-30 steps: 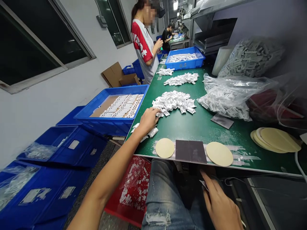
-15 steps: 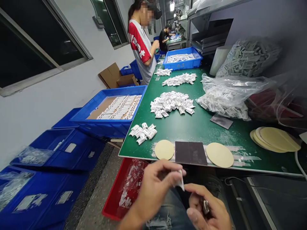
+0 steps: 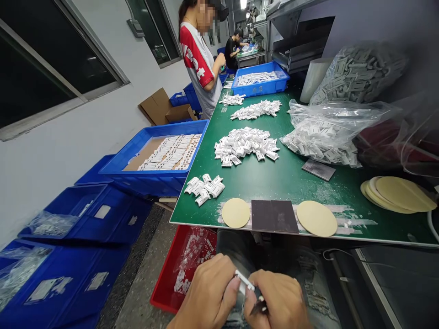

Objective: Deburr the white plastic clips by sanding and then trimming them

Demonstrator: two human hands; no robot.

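Observation:
Over my lap, below the table's front edge, my left hand point(image 3: 211, 290) pinches a small white plastic part point(image 3: 244, 279). My right hand point(image 3: 281, 297) is closed around a small dark metal tool point(image 3: 259, 305), mostly hidden by the fingers, so its kind is unclear. Its fingertips meet the right end of the white part. On the green table point(image 3: 274, 178) lie a small group of like white parts point(image 3: 205, 188) and a larger heap point(image 3: 247, 144). Along the front edge are a dark square pad point(image 3: 274, 215) and two round cream discs, left point(image 3: 236, 213) and right point(image 3: 317, 218).
A blue tray point(image 3: 154, 171) with rows of parts stands left of the table. Below is a red bin point(image 3: 168, 278). Clear bags of parts point(image 3: 325, 141) and stacked cream discs point(image 3: 404, 194) are at right. A co-worker point(image 3: 202, 64) stands by the table's far left.
My right hand has come up to the white part and now touches it with closed fingers. My left hand has lowered and turned, so the part lies slanted between both hands.

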